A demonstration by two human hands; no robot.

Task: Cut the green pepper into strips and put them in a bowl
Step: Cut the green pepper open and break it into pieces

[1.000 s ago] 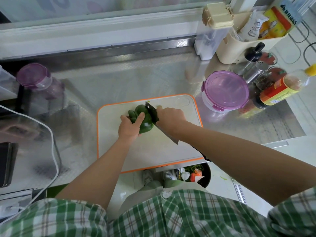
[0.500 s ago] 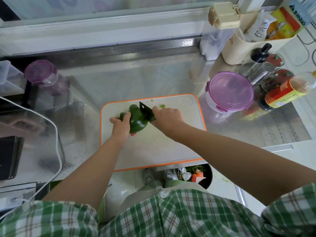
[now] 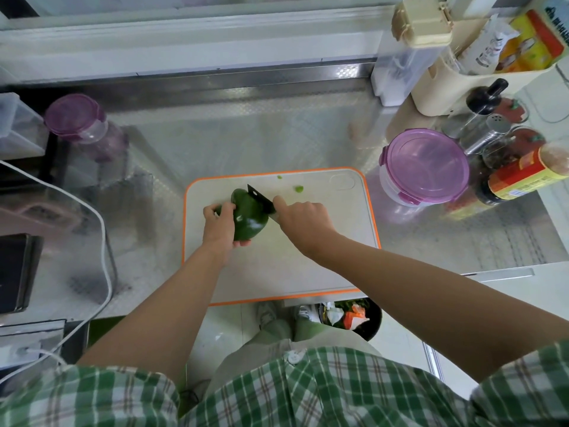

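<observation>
The green pepper [image 3: 248, 218] lies on its side on the far left part of the cutting board [image 3: 308, 272], looking whole and uncut into strips. A dark knife [image 3: 260, 198] is set against its upper right side, tip pointing away and to the left. Two small green scraps [image 3: 298, 188] lie apart from it near the board's far edge.

The step in hand looks like the opening cut. To do it well, the pepper should be pinned so that it cannot roll, with the holding fingertips tucked back from the blade's line. The cut should go straight down through the skin, which is glossy and likely to let the edge skid. Splitting it first would give flat pieces that are easier to slice.

The left hand [image 3: 220, 224] grasps the pepper from its left, fingers curled over the far end and thumb under the near end. The right hand [image 3: 303, 218] is clenched round the knife handle, one finger seeming to reach forward beside the blade. Both forearms slant in from the near edge.

The board sits on a metal counter [image 3: 246, 134]. I see no open bowl, only a purple-lidded container [image 3: 426, 163] to the right.
</observation>
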